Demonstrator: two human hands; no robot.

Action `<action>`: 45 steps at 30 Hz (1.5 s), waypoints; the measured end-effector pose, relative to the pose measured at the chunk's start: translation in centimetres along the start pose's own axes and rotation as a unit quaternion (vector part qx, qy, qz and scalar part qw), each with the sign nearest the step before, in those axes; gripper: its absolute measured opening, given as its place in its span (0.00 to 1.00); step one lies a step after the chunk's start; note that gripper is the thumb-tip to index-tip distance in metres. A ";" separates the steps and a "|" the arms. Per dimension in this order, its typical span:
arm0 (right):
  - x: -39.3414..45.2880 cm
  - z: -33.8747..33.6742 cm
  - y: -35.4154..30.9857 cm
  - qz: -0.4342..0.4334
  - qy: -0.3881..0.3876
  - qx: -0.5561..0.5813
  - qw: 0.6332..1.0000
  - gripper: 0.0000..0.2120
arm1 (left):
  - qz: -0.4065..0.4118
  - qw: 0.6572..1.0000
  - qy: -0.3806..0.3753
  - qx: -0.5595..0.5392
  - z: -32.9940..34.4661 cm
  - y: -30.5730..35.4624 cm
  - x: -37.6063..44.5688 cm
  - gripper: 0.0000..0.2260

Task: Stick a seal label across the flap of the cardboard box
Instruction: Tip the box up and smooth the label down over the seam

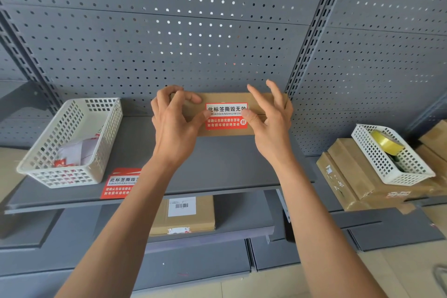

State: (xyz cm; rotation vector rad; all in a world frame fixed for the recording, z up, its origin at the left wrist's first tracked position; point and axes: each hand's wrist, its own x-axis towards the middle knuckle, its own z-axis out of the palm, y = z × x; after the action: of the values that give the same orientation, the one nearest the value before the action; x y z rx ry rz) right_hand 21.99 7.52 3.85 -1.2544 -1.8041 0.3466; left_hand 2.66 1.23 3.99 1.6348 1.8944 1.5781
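Note:
A flat brown cardboard box (217,98) lies on the grey shelf (217,164) against the pegboard. A red and white seal label (226,117) sits across its flap seam. My left hand (173,118) holds the box's left end, thumb touching the label's left edge, fingers curled over the far edge. At the box's right end is my right hand (271,116); its thumb presses the label's right edge while its fingers are spread above the box.
A white basket (72,140) with label scraps stands at the left. Spare seal labels (122,182) lie by the shelf's front edge. Another box (183,215) sits on the lower shelf. At the right, a basket (391,155) with a yellow tape roll (385,144) rests on stacked cartons.

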 end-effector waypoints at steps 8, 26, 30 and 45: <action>0.0 0.0 0.3 -0.004 -0.001 0.005 1.000 0.20 | -0.004 1.000 -0.003 -0.009 -0.2 0.2 -0.1 0.08; -0.1 2.7 -3.1 0.095 0.090 -0.081 0.988 0.27 | -0.050 0.991 0.089 0.087 1.9 2.2 0.3 0.24; 0.0 2.7 -2.7 0.087 0.086 -0.081 0.989 0.24 | -0.042 0.992 0.089 0.080 2.0 1.9 0.4 0.19; 0.3 2.1 -1.8 0.078 0.079 -0.043 0.993 0.11 | -0.027 0.997 0.058 0.043 1.4 1.2 0.4 0.09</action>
State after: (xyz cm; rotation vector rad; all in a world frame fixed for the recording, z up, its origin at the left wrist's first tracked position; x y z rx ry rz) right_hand 19.25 7.54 4.00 -1.4469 -1.6069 0.2502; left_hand 4.19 2.12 4.55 1.5402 2.0731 1.6255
